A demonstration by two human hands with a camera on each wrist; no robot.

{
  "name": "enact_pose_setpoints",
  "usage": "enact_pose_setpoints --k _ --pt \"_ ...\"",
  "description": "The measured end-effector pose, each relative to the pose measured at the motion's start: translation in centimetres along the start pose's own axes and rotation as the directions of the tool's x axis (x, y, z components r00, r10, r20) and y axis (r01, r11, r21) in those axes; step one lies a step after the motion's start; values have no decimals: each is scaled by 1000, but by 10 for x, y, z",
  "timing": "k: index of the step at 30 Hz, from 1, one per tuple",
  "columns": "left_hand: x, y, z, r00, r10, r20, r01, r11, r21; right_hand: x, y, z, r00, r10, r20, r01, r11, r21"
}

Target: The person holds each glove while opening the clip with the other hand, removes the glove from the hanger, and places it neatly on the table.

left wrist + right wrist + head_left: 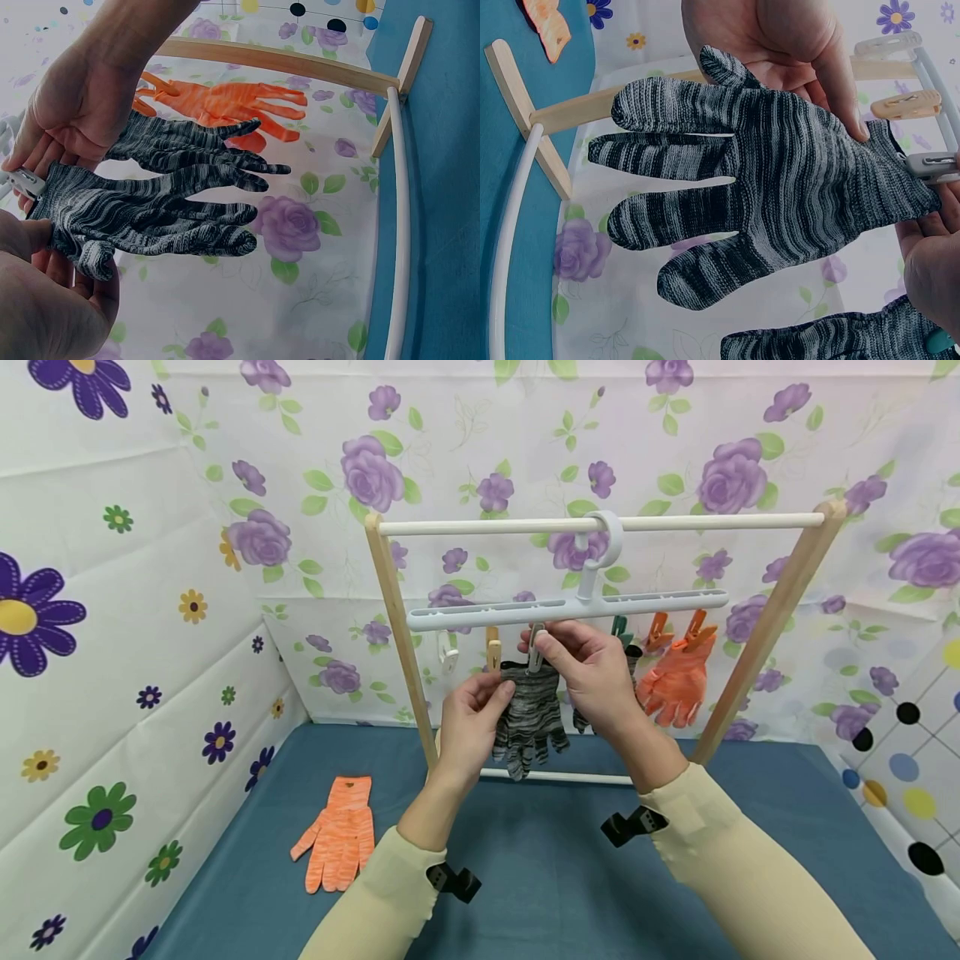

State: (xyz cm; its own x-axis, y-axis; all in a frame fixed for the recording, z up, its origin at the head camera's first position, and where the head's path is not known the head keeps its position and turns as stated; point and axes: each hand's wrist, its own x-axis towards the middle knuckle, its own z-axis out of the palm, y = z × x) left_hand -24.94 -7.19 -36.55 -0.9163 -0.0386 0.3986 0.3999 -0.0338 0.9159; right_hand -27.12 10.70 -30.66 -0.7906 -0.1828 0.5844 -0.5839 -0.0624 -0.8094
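Note:
A black-and-grey striped knit glove (528,718) hangs fingers-down beneath the hanger. My left hand (468,722) pinches its cuff at the left edge, the thumb lying on the knit. With thumb and fingers, my right hand (596,672) holds a grey clothespin (535,647) at the top of the cuff. In the right wrist view the clothespin (934,165) overlaps the cuff edge. A second striped glove (165,142) hangs just behind, partly hidden by my right hand in the head view.
The white hanger (495,614) hooks over the rod of a wooden rack (795,577). Orange clothespins hold an orange glove (678,681) at the right. Beige (492,652) and white clothespins (447,653) hang at the left. Another orange glove (341,835) lies on the blue table (525,877).

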Motion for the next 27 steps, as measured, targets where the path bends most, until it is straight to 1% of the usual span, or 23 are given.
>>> enact_pose_setpoints --k 10,23,27 --pt "-1 -1 -2 1000 3 0 -3 1000 17 0 1 0 1000 -6 -7 6 1000 -5" --pt "-4 -4 -3 1000 -22 -10 22 999 49 0 1 2 1000 -7 -12 7 1000 10" --pt "-5 -5 -4 1000 -26 -10 27 998 56 -1 1 3 1000 -10 -18 10 1000 0"
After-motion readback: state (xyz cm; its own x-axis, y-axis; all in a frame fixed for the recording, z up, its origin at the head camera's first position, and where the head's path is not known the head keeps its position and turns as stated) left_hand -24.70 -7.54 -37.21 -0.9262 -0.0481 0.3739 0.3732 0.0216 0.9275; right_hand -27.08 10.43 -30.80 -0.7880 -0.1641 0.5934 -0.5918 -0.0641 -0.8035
